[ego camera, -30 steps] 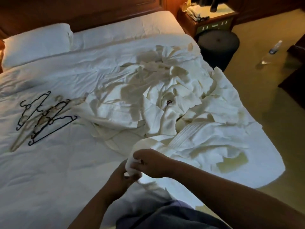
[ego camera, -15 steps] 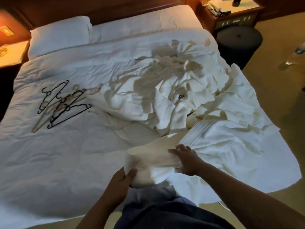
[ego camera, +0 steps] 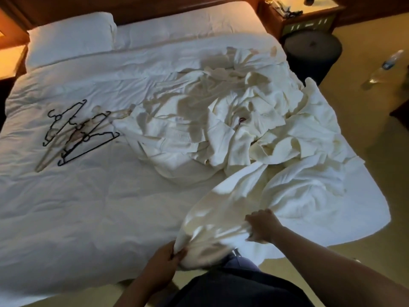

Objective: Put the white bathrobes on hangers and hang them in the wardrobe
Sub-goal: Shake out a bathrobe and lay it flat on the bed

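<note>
Hands [ego camera: 163, 260] [ego camera: 263, 227] on bathrobe [ego camera: 221, 218], bed [ego camera: 88, 218] edge

Quick tally: one bed [ego camera: 88, 207], two pillows [ego camera: 68, 38], two nightstands [ego camera: 305, 18]. Black hangers [ego camera: 88, 149] looked like three, plus maybe two pale wooden hangers [ego camera: 44, 162], though the tangle was hard to split. The bathrobes [ego camera: 232, 134] were one heap, couldn't count them. One round dark stool [ego camera: 312, 49], one bottle [ego camera: 386, 67] on the floor. Left hand [ego camera: 162, 261] and right hand [ego camera: 263, 226] made two.
</note>
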A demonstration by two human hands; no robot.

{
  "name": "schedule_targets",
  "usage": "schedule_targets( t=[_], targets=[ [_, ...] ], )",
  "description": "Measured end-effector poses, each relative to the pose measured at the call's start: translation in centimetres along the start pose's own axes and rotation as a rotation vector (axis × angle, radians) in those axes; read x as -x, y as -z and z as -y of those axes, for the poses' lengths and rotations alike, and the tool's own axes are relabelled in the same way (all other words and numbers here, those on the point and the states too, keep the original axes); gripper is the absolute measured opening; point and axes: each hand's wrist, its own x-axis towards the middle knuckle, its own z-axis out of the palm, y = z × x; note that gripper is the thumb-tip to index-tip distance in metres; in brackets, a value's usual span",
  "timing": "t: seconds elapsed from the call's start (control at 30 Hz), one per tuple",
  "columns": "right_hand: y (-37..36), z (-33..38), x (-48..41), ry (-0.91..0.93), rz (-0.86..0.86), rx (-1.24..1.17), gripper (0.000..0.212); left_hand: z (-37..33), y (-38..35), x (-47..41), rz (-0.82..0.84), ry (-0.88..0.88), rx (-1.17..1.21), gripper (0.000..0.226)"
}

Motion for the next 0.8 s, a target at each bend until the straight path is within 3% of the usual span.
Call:
schedule_targets(
  t=[0.13,0.33,0.5,0.63,0.7,0.8],
  targets=[
    [-0.8,1.7,1.9,-0.066,-0.025,0.001,0.057,2.0,0.8,0.7,0.052,-0.108,-0.117,0.035],
    [1.9,7.4,4.1,-0.178,-0.154,-0.086,0.036,6.0,3.7,3.6,-0.067,-0.185,-0.075,0.04],
    [9.1,14.7,5.2,-0.195,-0.301,-0.245,0.039,10.5,6.4,7.3,-0.166,-0.181,-0.046,0.034],
    [14.6,23.6,7.1,-0.08,-0.503,-0.41,0.029,13.2,10.4,10.9,-0.335,-0.227,0.193,0.016],
    [16.3,27.5,7.7,0.0,-0.575,-0.444,0.008,13.7,13.1,12.8,-0.429,-0.235,0.29,0.019],
    [19.6,32.3,9.1,0.16,-0.644,-0.526,0.013,13.3,17.9,16.3,-0.572,-0.247,0.425,0.029]
  ],
)
